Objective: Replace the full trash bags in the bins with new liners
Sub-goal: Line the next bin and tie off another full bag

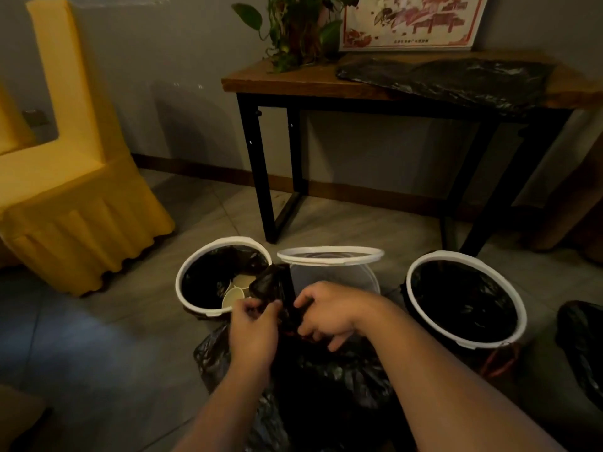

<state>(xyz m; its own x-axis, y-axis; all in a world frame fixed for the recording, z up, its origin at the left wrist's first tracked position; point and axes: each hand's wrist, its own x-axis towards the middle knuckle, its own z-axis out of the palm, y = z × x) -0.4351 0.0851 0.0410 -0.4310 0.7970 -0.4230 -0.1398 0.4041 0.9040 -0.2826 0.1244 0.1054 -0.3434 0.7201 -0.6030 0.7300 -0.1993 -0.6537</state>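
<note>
A full black trash bag (326, 380) sits on the floor right in front of me. My left hand (253, 331) and my right hand (329, 309) both pinch the gathered black plastic at its top. Behind them stand three white-rimmed bins in a row. The left bin (192, 265) has a black liner with paper cups (236, 290) inside. The middle bin (329, 256) shows bare translucent walls and no liner. The right bin (518, 308) holds a black liner. Flat black liners (456, 79) lie on the wooden table.
A wooden table with black metal legs (261, 177) stands against the wall, with a potted plant (300, 31) and a framed picture (411, 21) on it. A yellow-covered chair (65, 177) is at left. Another black bag (584, 347) lies at the right edge.
</note>
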